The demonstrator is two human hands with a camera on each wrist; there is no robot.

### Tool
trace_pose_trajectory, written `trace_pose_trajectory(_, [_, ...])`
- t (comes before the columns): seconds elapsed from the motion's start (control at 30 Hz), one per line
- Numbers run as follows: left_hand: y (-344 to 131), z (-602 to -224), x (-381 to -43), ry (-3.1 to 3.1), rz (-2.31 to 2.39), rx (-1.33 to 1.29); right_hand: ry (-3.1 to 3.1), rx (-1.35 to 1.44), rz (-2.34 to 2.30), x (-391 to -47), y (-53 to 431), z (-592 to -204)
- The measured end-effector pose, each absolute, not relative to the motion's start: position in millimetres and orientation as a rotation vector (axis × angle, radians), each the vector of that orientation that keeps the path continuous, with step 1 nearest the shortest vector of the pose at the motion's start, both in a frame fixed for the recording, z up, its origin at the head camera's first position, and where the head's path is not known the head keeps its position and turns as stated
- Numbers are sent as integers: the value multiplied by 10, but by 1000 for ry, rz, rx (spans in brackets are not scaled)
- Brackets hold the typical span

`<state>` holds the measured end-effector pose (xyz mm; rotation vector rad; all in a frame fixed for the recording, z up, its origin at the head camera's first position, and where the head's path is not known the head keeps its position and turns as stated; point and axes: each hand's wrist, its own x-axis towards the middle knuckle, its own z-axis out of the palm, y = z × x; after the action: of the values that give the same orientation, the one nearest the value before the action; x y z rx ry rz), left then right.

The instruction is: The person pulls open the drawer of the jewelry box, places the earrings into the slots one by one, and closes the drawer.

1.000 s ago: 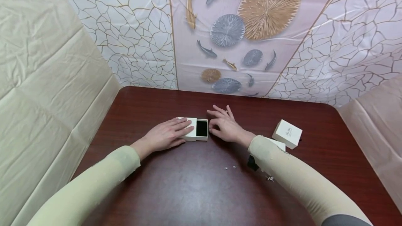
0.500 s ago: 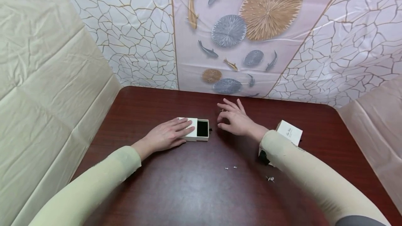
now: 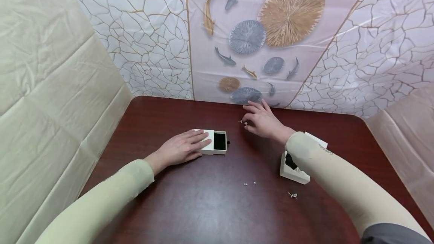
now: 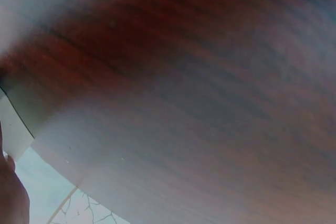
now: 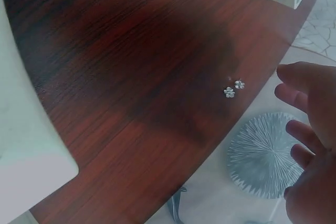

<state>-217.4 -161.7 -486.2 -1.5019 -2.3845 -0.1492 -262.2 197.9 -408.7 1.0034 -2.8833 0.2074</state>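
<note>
White boxes (image 3: 210,148) number three; pale studs (image 5: 229,93) lie in three groups.

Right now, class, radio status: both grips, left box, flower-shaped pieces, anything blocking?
Left grip on partly open box. Right grip empty, beside two flower-shaped pieces. Nothing seen blocking it.

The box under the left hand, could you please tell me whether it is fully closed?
No, its tray sticks out of the cover, showing the black lining.
</note>
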Motion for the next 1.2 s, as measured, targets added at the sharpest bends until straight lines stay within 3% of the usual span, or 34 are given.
trace_pose_trajectory(0.87, [-1614, -4869, -2181, -2348, -87, -1486, -2846, 1023, -227, -2901, 1849, -4366])
trace_pose_trajectory(1.2, [-1623, -4879, -2194, -2326, -85, -1500, -2822, 1049, -185, -2968, 1839, -4436])
